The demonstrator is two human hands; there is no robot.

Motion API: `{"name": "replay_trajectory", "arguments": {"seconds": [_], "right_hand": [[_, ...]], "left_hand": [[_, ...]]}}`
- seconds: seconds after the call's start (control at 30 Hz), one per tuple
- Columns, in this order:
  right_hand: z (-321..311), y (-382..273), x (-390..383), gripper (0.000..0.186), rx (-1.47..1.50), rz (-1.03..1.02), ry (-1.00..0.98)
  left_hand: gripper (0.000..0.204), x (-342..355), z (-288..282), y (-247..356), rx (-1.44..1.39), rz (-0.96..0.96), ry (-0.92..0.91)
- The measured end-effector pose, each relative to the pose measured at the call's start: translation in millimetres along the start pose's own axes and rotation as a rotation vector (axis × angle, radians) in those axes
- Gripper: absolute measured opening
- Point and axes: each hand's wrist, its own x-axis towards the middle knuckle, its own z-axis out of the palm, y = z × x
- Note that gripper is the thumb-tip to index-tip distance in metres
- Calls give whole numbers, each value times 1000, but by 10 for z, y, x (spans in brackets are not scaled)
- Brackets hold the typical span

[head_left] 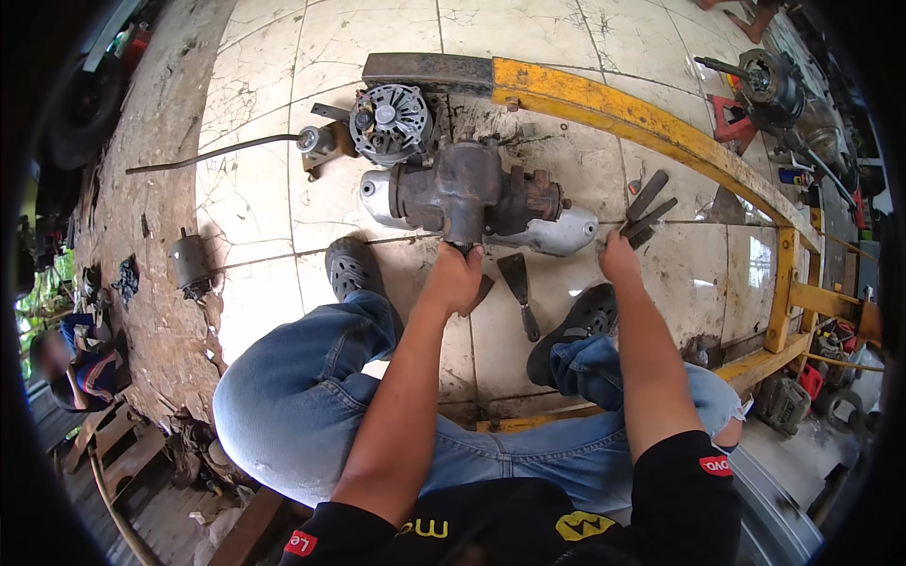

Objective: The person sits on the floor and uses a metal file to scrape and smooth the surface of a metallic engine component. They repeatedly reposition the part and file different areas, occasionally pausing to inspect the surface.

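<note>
A heavy, rusty steering gearbox (464, 184) lies on the tiles between my feet, with a silver arm-like metal piece (555, 233) at its right. My left hand (457, 277) is closed at the near end of the gearbox, around its short ridged shaft; the fingertips are tucked underneath. A dark flat piece (481, 294) pokes out beside that hand. My right hand (618, 258) is low over the floor, fingers curled at the near ends of several dark-handled tools (646, 196); what it grips is hidden. Between my hands lies a scraper (518, 292), its wide blade pointing away.
An alternator (391, 124) and a small motor with a long rod (318, 143) stand behind the gearbox. A yellow metal frame (613, 98) curves around the far and right sides. A grey cylinder (191, 261) stands at left; another person (83, 363) sits beyond.
</note>
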Motion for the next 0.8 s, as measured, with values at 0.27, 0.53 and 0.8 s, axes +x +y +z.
{"name": "replay_trajectory", "arguments": {"seconds": [0.27, 0.53, 0.8], "right_hand": [[-1730, 145, 324, 25, 589, -317, -96], [-2434, -1435, -148, 26, 823, -350, -333], [-1837, -1830, 440, 22, 952, -507, -511]], "left_hand": [[54, 37, 68, 72, 66, -7, 8], [55, 45, 16, -2, 27, 15, -4], [54, 16, 19, 18, 48, 3, -31]]}}
